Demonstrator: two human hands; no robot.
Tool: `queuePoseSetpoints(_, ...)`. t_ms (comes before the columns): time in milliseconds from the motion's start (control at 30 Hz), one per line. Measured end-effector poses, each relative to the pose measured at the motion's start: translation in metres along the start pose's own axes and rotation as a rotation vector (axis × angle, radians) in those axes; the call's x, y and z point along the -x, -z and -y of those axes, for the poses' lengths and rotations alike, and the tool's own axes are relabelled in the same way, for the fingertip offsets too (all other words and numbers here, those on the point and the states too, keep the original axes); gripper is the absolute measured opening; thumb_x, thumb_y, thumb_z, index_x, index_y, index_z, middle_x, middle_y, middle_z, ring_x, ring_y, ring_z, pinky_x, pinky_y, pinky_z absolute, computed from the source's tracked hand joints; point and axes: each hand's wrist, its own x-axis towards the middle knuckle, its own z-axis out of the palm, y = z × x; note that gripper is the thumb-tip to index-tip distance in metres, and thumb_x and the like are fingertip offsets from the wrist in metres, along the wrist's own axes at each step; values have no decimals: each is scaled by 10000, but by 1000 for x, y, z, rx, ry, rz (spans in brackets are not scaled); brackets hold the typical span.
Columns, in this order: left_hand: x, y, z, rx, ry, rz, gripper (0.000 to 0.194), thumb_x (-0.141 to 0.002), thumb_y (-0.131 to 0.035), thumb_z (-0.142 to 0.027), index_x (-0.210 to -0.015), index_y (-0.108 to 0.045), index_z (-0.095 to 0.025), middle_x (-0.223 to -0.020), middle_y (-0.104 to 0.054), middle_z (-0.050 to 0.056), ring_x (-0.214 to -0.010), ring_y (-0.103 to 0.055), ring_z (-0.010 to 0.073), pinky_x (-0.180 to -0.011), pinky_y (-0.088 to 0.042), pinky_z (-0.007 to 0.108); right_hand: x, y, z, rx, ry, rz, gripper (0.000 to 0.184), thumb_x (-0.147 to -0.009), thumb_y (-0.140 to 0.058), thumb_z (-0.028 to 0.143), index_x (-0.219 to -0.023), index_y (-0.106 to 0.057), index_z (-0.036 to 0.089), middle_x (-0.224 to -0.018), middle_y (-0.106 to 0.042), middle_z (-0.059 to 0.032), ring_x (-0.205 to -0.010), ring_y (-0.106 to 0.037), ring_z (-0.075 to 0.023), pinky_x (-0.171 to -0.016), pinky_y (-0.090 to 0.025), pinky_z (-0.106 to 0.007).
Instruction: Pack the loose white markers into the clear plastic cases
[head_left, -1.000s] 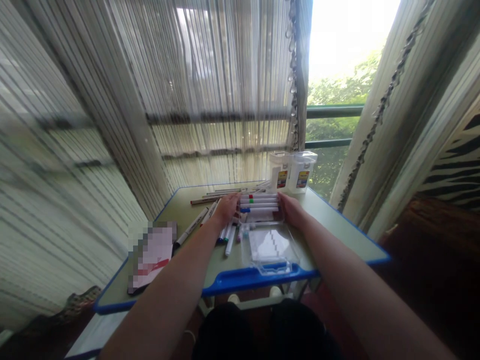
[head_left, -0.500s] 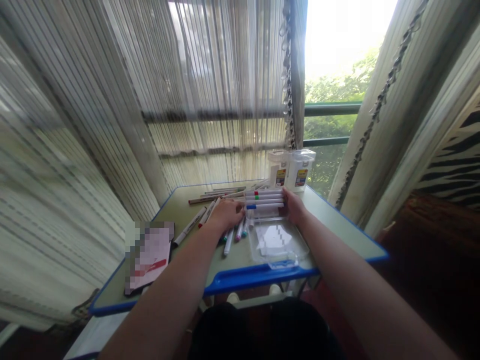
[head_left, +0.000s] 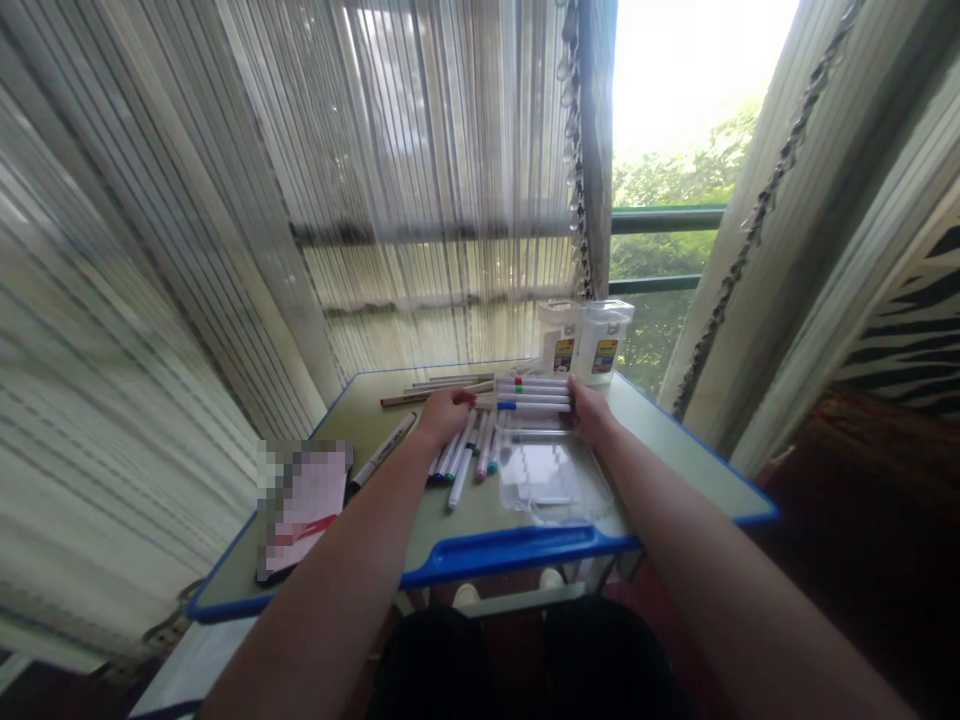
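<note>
My right hand [head_left: 589, 412] is closed on the right end of a clear plastic case [head_left: 551, 411], which is tilted up on the table. Several white markers [head_left: 536, 397] with red, green and blue ends lie across inside it. The case's clear lid [head_left: 555, 470] lies open toward me. Just left of the case, my left hand [head_left: 445, 414] has its fingers curled together around a white marker [head_left: 482, 401], mostly hidden by the hand. Below its fingertips, several loose markers [head_left: 465, 455] with coloured ends lie side by side.
Two clear lidded containers [head_left: 585, 342] stand at the table's back edge. More pens [head_left: 427, 388] lie behind my left hand, and a thick black-capped marker [head_left: 382, 450] lies to its left. A partly blurred pink-and-white item [head_left: 311, 510] is at the left. The table [head_left: 675, 480] has a blue rim.
My left hand has moved left and slightly back from the case's edge, and its fingers have closed. More of the loose markers now show. My right hand still holds the case.
</note>
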Motion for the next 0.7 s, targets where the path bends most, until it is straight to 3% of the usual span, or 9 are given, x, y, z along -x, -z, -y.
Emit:
queuePoseSetpoints(100, -1, 9, 0, 27, 28, -62, 249, -721, -531, -93, -869, -717, -166, -858, -732, 49, -820, -673, 177, -805, -514, 279, -6, 6, -2, -8, 19, -83, 287, -844, -544, 493, -871, -553, 207, -516, -512, 33, -414, -484, -119, -356, -434, -230)
queuePoseSetpoints(200, 3, 18, -5, -196, -23, -56, 222, -740, -555, -151, -882, -724, -177, -894, -729, 69, -872, -665, 202, -847, -494, 294, -10, 9, -3, -9, 28, -103, 294, -828, -562, 504, -883, -564, 215, -511, -510, 33, -416, -492, -125, -350, -440, -234)
queuePoseSetpoints(367, 16, 19, -16, -505, -151, 70, 227, -775, -545, -289, -865, -731, -195, -880, -720, 89, -855, -649, 235, -816, -479, 316, -9, 8, -1, -44, -40, -172, 226, -853, -547, 431, -797, -538, 212, -522, -523, 24, -423, -505, -125, -347, -447, -232)
queuePoseSetpoints(533, 21, 19, -20, -507, -192, 190, 140, -692, -607, -285, -708, -726, -214, -707, -686, 38, -737, -624, 189, -732, -465, 248, -6, 5, -3, -16, -33, -120, 259, -854, -541, 466, -825, -553, 209, -551, -553, 15, -437, -530, -130, -359, -451, -238)
queuePoseSetpoints(700, 23, 18, -19, -492, -223, 299, 143, -648, -613, -244, -724, -731, -221, -696, -677, 18, -683, -608, 168, -669, -455, 227, -3, 2, -2, -36, -22, -99, 313, -863, -517, 499, -947, -580, 204, -588, -598, 0, -504, -579, -152, -429, -506, -266)
